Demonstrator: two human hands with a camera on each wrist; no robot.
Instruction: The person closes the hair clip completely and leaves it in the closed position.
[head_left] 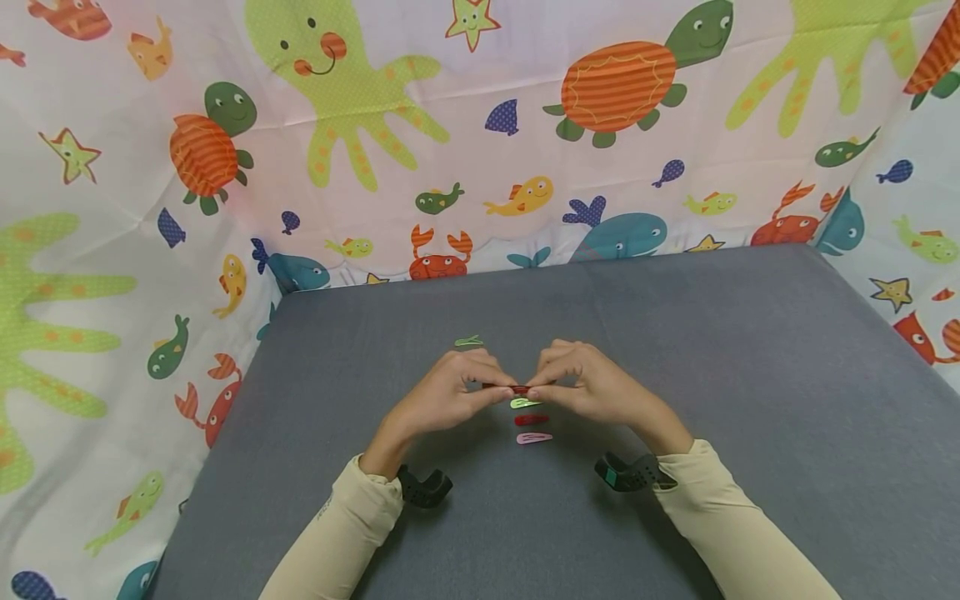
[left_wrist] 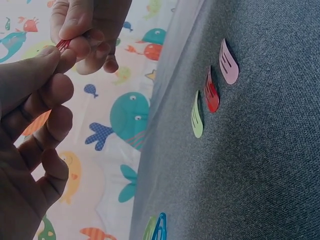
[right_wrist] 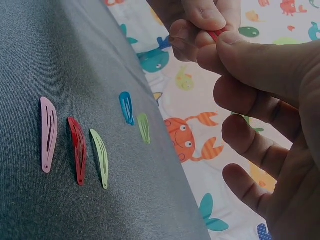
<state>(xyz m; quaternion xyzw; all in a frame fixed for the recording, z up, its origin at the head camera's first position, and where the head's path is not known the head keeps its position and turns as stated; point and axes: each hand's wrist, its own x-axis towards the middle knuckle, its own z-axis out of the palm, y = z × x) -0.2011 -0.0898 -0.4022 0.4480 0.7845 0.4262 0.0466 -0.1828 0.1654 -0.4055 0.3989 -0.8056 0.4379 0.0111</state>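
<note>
I see both hands meeting over the middle of the grey counter (head_left: 750,350), above a short row of hair clips. The left hand (head_left: 450,392) and the right hand (head_left: 585,387) each pinch an end of a red clip (head_left: 517,389) between thumb and forefinger — it is held in the air, clear of the counter, and only a sliver of red shows between the fingertips (right_wrist: 212,17). In the wrist views the other fingers (left_wrist: 47,127) of each hand are loosely curled and hold nothing.

Just under the hands, toward the near edge, three clips lie flat side by side: a light green clip (head_left: 525,403), a second red clip (head_left: 531,419) and a pink clip (head_left: 533,437), close together but not touching. Beyond the hands, toward the far edge, a green clip (head_left: 468,341) lies beside a blue clip (right_wrist: 126,107) — the blue one is plain only in the wrist views.

A sea-animal cloth (head_left: 375,125) hangs behind the counter and down its left and right sides. Both arms wear cream sleeves (head_left: 352,517), with a dark strap at each wrist.
</note>
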